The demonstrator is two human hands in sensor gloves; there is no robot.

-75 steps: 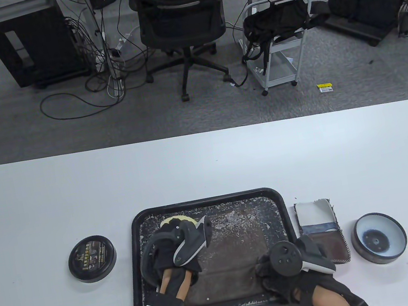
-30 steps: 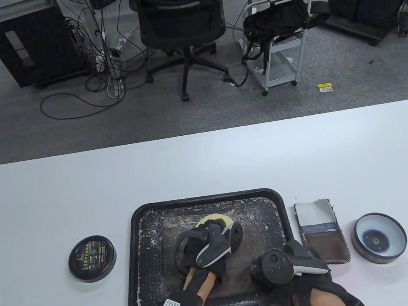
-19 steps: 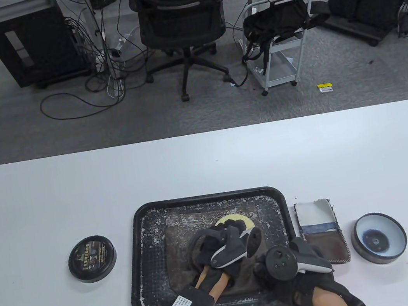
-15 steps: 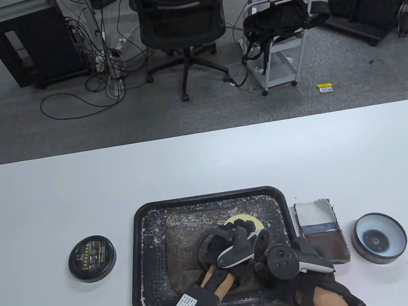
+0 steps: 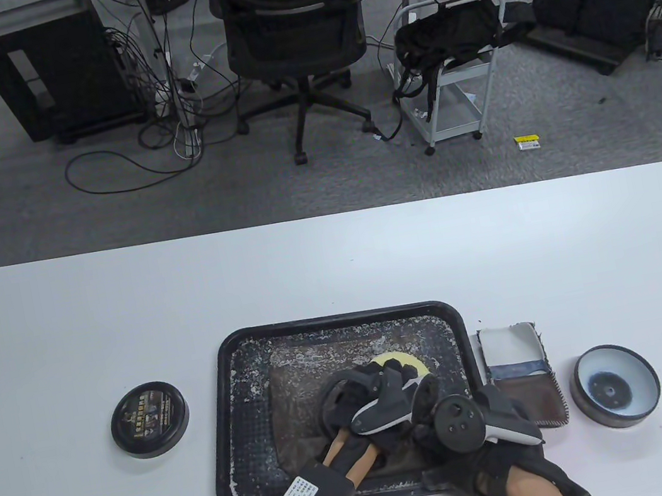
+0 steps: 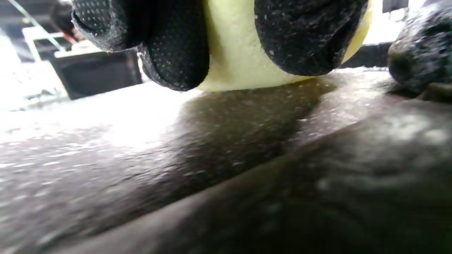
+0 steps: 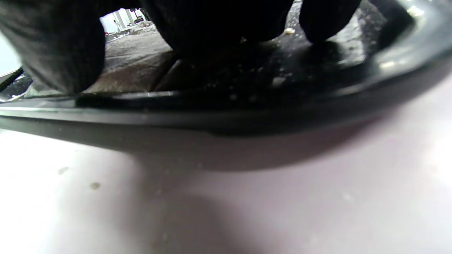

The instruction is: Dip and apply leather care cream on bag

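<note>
A flat brown leather bag (image 5: 298, 407) lies in a black tray (image 5: 233, 345) flecked with white residue. My left hand (image 5: 391, 373) grips a round yellow sponge (image 5: 414, 362) and presses it onto the bag's right part. In the left wrist view the fingers (image 6: 176, 46) curl over the sponge (image 6: 240, 46), which sits on the dark leather (image 6: 212, 141). My right hand (image 5: 431, 435) rests at the tray's near right corner. Its fingers (image 7: 212, 24) reach over the rim (image 7: 247, 116) onto the tray floor beside the bag. An open cream tin (image 5: 617, 383) stands at the right.
The tin's black lid (image 5: 149, 419) lies left of the tray. A folded cloth or pouch (image 5: 520, 378), white and brown, sits between the tray and the tin. The white table (image 5: 334, 266) stretches beyond the tray. An office chair and carts stand on the floor behind.
My left hand slid the sponge from the tray's far left corner rightward across the bag. The tray shifted slightly. My right hand stayed at the near right corner.
</note>
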